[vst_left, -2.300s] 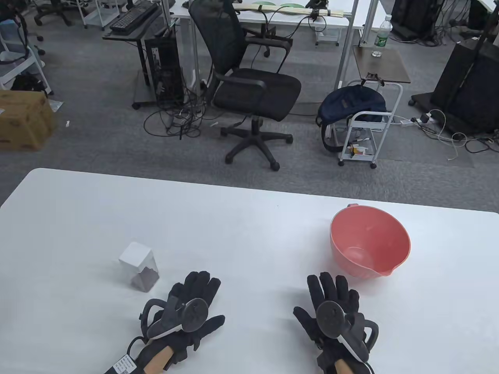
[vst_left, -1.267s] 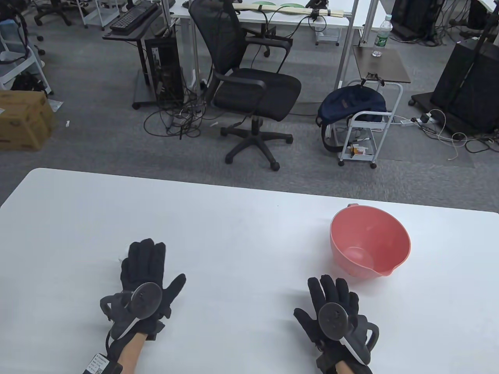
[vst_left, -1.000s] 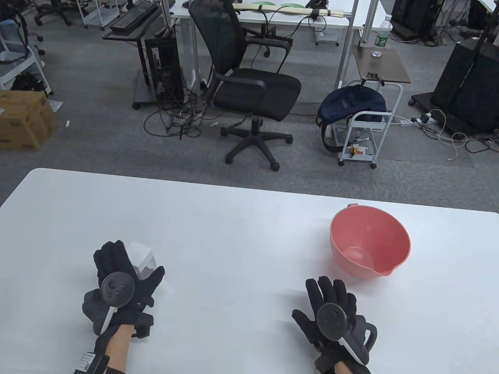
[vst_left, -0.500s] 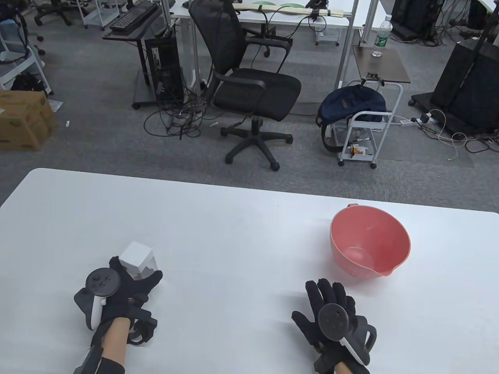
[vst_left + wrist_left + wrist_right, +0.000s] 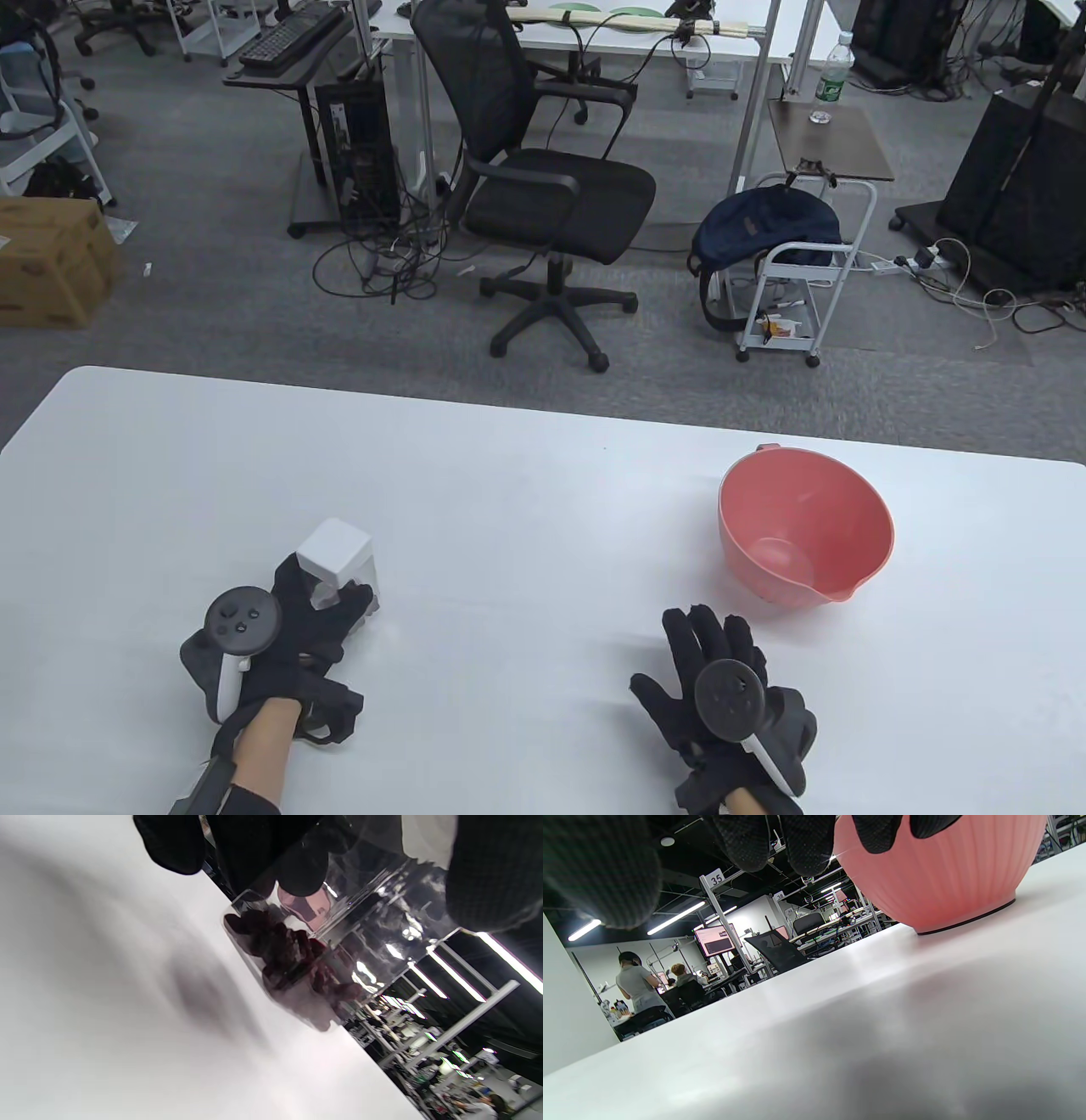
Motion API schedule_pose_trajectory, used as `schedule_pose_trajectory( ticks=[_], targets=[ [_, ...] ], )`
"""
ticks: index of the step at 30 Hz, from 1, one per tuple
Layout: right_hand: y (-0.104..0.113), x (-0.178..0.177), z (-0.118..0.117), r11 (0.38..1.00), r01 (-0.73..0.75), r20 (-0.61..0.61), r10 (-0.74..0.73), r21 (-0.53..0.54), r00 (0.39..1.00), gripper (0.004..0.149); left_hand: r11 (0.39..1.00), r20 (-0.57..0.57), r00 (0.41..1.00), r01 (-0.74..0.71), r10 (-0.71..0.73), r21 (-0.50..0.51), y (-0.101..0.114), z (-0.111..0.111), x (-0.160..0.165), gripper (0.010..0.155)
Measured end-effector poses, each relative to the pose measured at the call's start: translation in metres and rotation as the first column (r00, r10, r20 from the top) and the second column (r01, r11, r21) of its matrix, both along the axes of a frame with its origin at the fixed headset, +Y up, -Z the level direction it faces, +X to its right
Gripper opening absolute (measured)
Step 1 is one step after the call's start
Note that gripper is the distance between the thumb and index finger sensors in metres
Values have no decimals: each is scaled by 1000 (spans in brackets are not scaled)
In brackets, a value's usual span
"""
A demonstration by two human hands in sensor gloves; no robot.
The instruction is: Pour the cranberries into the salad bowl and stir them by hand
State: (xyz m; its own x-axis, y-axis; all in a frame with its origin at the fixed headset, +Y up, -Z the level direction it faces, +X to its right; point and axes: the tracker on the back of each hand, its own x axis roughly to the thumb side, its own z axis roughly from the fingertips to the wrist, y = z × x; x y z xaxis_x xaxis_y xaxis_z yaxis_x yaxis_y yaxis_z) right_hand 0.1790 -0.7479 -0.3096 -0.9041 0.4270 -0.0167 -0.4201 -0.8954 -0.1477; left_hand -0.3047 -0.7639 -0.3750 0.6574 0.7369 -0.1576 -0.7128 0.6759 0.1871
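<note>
A clear square jar with a white lid point(image 5: 335, 552) sits in my left hand point(image 5: 318, 607), whose fingers and thumb curl round its sides. The jar is lifted just off the table, tilted. Dark red cranberries point(image 5: 292, 959) lie in the bottom of the jar point(image 5: 339, 942). The pink salad bowl point(image 5: 804, 536) stands on the right of the white table point(image 5: 526, 509) and looks empty inside. My right hand point(image 5: 713, 645) lies flat on the table with straight fingers, just short of the bowl point(image 5: 946, 870).
Beyond the table's far edge a black office chair point(image 5: 543, 187) stands on the grey floor, and a white cart point(image 5: 797, 280) with a dark bag. People stand at distant desks point(image 5: 640, 993) in the right wrist view.
My left hand went left to the jar, closed round it, and has lifted and carried it a little to the right. My right hand has barely moved.
</note>
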Motion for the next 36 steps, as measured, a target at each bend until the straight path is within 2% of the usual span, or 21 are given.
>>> schedule_pose_trajectory(
  ticks=[6,10,18,27,36],
  targets=[
    [18,-8,1,993,111,-9,-111,38,994,85,998,132,991,-7,-1,62,13,8,33,96],
    [36,-23,3,991,108,-26,-106,75,994,89,997,227,974,-9,-9,80,16,14,55,97],
    [62,-74,0,978,175,-101,-163,114,981,95,995,386,920,29,-66,101,19,28,94,96],
    [67,-119,-9,977,208,-146,-200,39,969,101,992,473,875,58,-106,115,19,40,114,97],
    [55,-140,-19,974,202,-188,-218,-99,958,101,980,485,853,143,-194,140,15,42,124,96]
  ],
)
